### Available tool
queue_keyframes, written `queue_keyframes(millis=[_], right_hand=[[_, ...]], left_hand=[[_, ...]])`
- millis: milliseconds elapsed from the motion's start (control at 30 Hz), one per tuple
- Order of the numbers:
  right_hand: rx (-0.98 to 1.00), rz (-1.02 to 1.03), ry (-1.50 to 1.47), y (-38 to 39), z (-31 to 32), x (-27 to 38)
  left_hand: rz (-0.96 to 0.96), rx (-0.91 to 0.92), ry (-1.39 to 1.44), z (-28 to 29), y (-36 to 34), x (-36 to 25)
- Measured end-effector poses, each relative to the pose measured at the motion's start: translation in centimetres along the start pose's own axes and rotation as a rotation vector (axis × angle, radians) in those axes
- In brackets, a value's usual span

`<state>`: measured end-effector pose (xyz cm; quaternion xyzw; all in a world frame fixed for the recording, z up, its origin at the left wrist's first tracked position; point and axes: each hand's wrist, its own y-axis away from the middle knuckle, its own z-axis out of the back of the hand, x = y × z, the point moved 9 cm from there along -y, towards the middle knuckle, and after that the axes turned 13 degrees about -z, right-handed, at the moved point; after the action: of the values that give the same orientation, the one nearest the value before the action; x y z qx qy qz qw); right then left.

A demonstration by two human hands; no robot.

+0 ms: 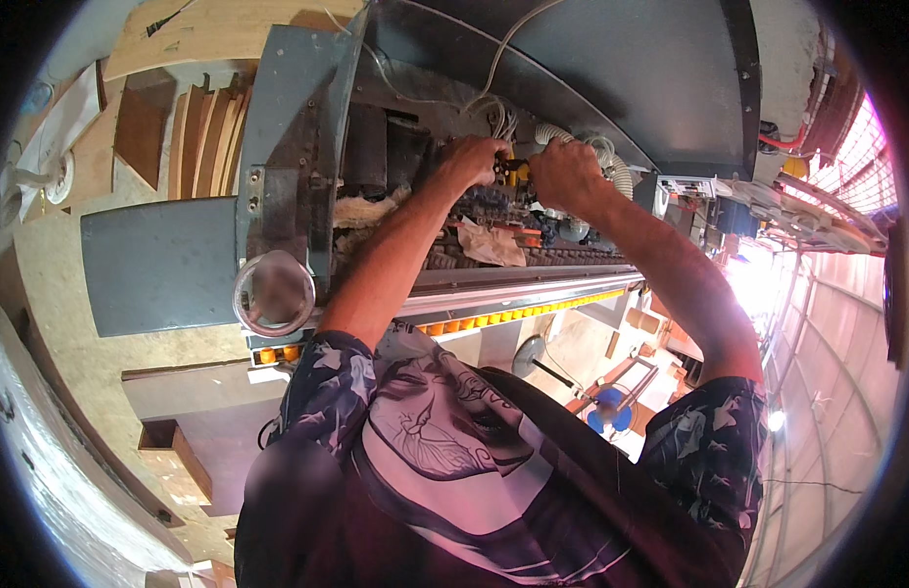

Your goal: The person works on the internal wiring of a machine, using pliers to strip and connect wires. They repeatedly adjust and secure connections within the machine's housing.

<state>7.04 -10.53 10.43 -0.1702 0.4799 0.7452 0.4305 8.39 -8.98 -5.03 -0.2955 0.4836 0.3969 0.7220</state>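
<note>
Both my arms reach into the open body of a large grey machine (611,69). My left hand (470,163) is closed, its fingers curled against a small dark and yellow part (516,171). On the other side of that part, my right hand (570,176) is closed too. What sits inside either grip is hidden by my fingers. A ribbed white hose (621,176) runs beside my right hand, and thin pale tubes (501,120) hang just beyond both hands. Below them lies a crumpled tan paper or cloth (491,243) among dark mechanical parts.
A row of yellow-orange rollers (513,314) lines the machine's near edge. At the left are a round ring-shaped handle (275,294), a grey panel (160,265) and leaning wooden boards (211,137). Behind my right arm stands a stool-like item with a blue part (611,410).
</note>
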Motion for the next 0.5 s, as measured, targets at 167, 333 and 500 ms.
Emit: queue_keyframes(millis=[167,333,500], right_hand=[[0.084,-0.042,-0.177,-0.3,0.0,-0.7],[0.155,-0.019,-0.125,-0.6,-0.2,-1.0],[0.134,-0.121,-0.202,-0.5,-1.0,-5.3]], left_hand=[[-0.020,0.058,-0.006,0.0,-0.1,-0.6],[-0.096,-0.032,0.021,0.1,-0.2,0.1],[-0.272,-0.155,-0.009,1.9,0.5,-0.6]])
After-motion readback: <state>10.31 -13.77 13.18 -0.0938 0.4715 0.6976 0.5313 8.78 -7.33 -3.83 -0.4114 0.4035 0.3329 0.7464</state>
